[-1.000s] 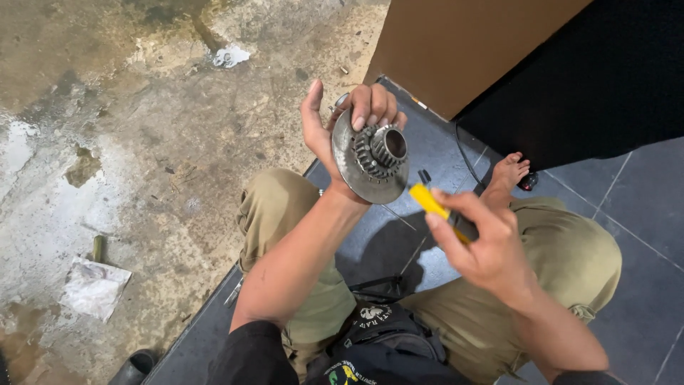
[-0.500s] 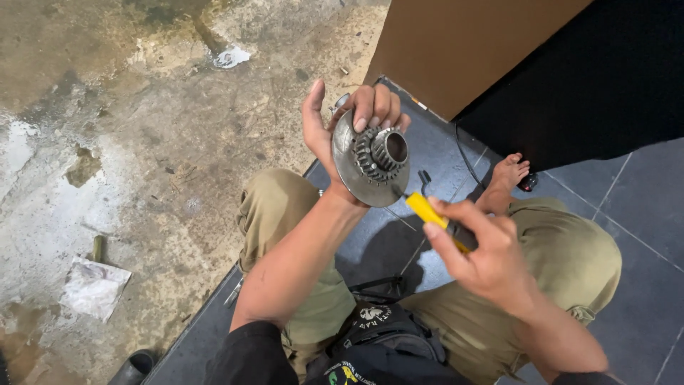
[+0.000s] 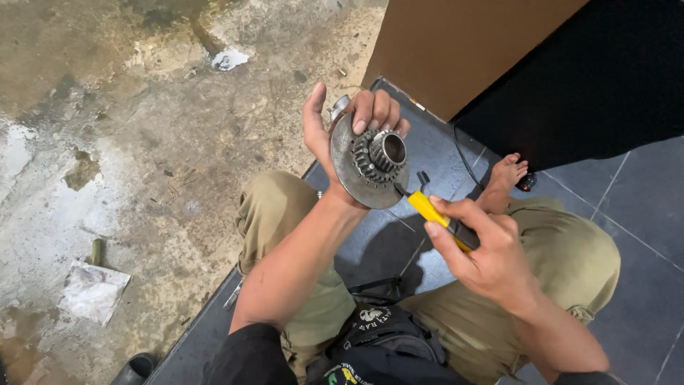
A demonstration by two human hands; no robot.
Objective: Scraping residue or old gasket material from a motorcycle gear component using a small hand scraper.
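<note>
My left hand [image 3: 335,132] is raised in front of me and grips a round grey metal disc with a toothed gear hub [image 3: 370,162] at its middle, fingers curled over the top rim. My right hand [image 3: 479,251] holds a screwdriver with a yellow and black handle [image 3: 436,216]. Its thin shaft points up and left, and the tip meets the lower edge of the disc near the hub. I sit cross-legged in khaki trousers, one bare foot [image 3: 504,178] showing behind the tool.
Dark floor tiles [image 3: 641,214] lie under me. Wet, stained concrete [image 3: 142,142] spreads to the left, with a crumpled white paper [image 3: 92,291] on it. A brown panel [image 3: 463,43] and black fabric [image 3: 605,78] stand behind. A black cable [image 3: 467,160] runs across the tiles.
My right hand has brought the screwdriver up and left until its tip meets the disc's lower edge. The left hand keeps the disc nearly still.
</note>
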